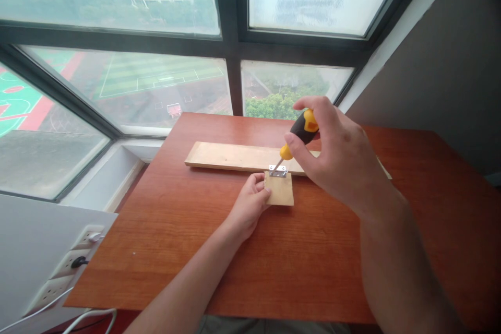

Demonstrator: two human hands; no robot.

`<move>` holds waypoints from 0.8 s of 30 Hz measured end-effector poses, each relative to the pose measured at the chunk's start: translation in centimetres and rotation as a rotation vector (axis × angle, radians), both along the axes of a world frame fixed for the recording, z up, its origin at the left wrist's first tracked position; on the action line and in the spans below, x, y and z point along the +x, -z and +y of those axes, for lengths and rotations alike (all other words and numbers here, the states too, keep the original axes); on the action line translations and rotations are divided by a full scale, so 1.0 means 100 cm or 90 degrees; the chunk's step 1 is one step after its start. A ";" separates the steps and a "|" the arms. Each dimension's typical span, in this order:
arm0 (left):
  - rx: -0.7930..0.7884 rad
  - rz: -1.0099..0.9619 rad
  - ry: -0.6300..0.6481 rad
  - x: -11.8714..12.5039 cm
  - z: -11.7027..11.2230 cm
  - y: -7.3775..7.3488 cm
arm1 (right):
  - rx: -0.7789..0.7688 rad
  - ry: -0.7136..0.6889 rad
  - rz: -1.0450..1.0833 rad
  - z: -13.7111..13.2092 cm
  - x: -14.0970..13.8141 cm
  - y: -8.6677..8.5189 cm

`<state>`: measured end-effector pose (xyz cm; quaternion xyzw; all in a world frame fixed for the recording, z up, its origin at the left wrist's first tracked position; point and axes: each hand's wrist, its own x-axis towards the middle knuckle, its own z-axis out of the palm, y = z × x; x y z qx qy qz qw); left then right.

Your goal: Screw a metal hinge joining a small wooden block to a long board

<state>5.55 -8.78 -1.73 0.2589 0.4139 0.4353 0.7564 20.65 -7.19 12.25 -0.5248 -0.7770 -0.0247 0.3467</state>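
My left hand (250, 203) is pinched on a small wooden piece (281, 190), thumb over its 9 o'clock edge and fingers curled at the side and partly hidden. My right hand (338, 154) grips a yellow-and-black screwdriver (302, 128) around its handle, which leans toward 1 o'clock from the metal hinge (278, 173). The shaft runs down to 7 o'clock, its tip at the hinge; I cannot tell whether it sits in a screw head.

The hinge lies at the 12 o'clock edge of the small piece, right where that meets the long board (230, 156), which stretches across the counter (168, 235) toward 9 and 3 o'clock.

I judge the small piece light and stiff, easily twisted or slid under turning force, so a firm pinch on its 9 o'clock side, clear of the tip, suits it. The long board should be heavier but rigid, best steadied flat. The hinge looks thin and smooth, so the tip could slip. The screwdriver's thick handle is the place to hold it.
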 end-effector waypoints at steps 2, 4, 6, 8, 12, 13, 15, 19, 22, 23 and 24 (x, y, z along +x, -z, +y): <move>0.001 -0.004 0.000 0.000 0.000 0.002 | -0.017 -0.042 0.022 0.000 0.001 -0.001; 0.002 -0.006 0.001 0.000 0.000 0.003 | -0.022 -0.066 0.034 0.000 0.001 -0.002; 0.002 -0.002 0.002 0.000 0.000 0.003 | -0.004 -0.042 0.027 0.001 0.001 -0.001; 0.002 0.002 0.003 0.000 0.000 0.002 | 0.015 0.003 0.007 0.002 -0.001 0.001; 0.005 0.000 0.005 0.000 0.000 0.001 | -0.012 0.019 0.004 0.000 -0.004 0.001; 0.004 0.000 0.005 0.000 0.000 0.001 | -0.029 0.000 0.013 -0.001 -0.004 0.000; 0.002 0.001 0.004 0.000 0.000 0.000 | -0.049 -0.039 0.037 -0.003 -0.005 -0.001; -0.002 0.004 0.004 0.000 0.000 0.000 | -0.028 -0.004 0.030 -0.002 -0.005 0.001; 0.000 0.011 0.003 0.000 0.000 0.001 | -0.020 0.041 0.005 0.000 -0.004 0.002; 0.002 0.010 0.003 0.000 0.000 0.001 | -0.024 0.033 0.008 0.000 -0.003 0.002; 0.004 0.008 0.003 0.000 0.000 0.001 | -0.031 0.014 0.013 0.000 -0.002 0.001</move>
